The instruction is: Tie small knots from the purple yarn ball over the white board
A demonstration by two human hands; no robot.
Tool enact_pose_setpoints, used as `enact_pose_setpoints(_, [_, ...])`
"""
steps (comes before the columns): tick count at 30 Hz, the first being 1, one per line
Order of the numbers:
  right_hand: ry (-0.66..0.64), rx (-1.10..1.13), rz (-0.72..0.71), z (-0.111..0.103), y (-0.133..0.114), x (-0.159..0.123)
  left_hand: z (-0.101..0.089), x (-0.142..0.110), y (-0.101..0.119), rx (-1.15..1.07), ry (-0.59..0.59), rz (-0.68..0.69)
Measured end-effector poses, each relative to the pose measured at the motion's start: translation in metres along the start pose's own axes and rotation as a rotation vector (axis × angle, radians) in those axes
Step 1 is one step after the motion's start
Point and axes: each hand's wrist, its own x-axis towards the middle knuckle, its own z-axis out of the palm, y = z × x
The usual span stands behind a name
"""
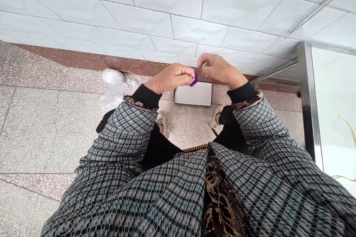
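the floor point(185, 127) carries the box point(193, 95) and, to its left, the white yarn point(112, 76). left hand point(174, 77): closed, pinching the purple piece point(194, 79) over the box's far edge. right hand point(217, 69): fingers curled, near the piece; whether it grips anything cannot be told. for fine handwork, pinch firmly near the edge, steady the left hand, and apply light, even force with the right.

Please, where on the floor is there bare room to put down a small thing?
Bare floor shows between the two shoes, this side of the white tray, and widely left of the plastic bag. It is crowded around that bag, beside white yarn.
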Motion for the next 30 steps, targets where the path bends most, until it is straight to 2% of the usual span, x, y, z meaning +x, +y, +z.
enact_pose_setpoints(2, [-0.186, 0.002, 0.0, 0.003, 0.005, -0.001, -0.003, 0.001, -0.002, 0.0, 0.062, -0.017])
enact_pose_setpoints(4, [-0.251, 0.077, -0.013, 0.006, 0.01, 0.0, -0.006, 0.009, -0.014, -0.024, 0.12, -0.054])
enact_pose_setpoints(7, [-0.155, 0.159, -0.004, 0.012, 0.018, 0.007, -0.009, 0.029, -0.053, 0.0, 0.145, -0.183])
enact_pose_setpoints(9, [-0.09, 0.19, 0.029, 0.016, 0.023, 0.009, -0.007, 0.032, -0.09, 0.069, 0.147, -0.34])
enact_pose_setpoints(10, [-0.072, 0.196, 0.045, 0.017, 0.024, 0.009, -0.003, 0.027, -0.11, 0.116, 0.186, -0.433])
enact_pose_setpoints(12, [-0.062, 0.193, 0.063, 0.018, 0.025, 0.002, 0.012, 0.004, -0.149, 0.168, 0.328, -0.666])
enact_pose_setpoints(14, [-0.066, 0.178, 0.057, 0.017, 0.023, -0.01, 0.036, -0.034, -0.183, 0.15, 0.456, -0.902])
enact_pose_setpoints(17, [-0.102, 0.144, 0.059, 0.013, 0.021, -0.031, 0.075, -0.093, -0.221, 0.13, 0.567, -1.095])
enact_pose_setpoints(19, [-0.16, 0.118, 0.101, 0.009, 0.022, -0.044, 0.093, -0.119, -0.243, 0.14, 0.614, -1.226])
enact_pose_setpoints(22, [-0.218, 0.109, 0.164, 0.002, 0.024, -0.058, 0.1, -0.135, -0.272, 0.159, 0.59, -1.398])
enact_pose_setpoints(24, [-0.19, 0.103, 0.2, -0.003, 0.024, -0.065, 0.096, -0.134, -0.29, 0.206, 0.548, -1.401])
enact_pose_setpoints(26, [-0.135, 0.096, 0.241, -0.006, 0.022, -0.07, 0.091, -0.124, -0.306, 0.318, 0.506, -1.262])
enact_pose_setpoints(27, [-0.114, 0.085, 0.284, -0.006, 0.021, -0.072, 0.089, -0.115, -0.313, 0.391, 0.486, -1.151])
enact_pose_setpoints(30, [-0.085, 0.064, 0.37, -0.007, 0.017, -0.075, 0.084, -0.077, -0.332, 0.458, 0.439, -0.948])
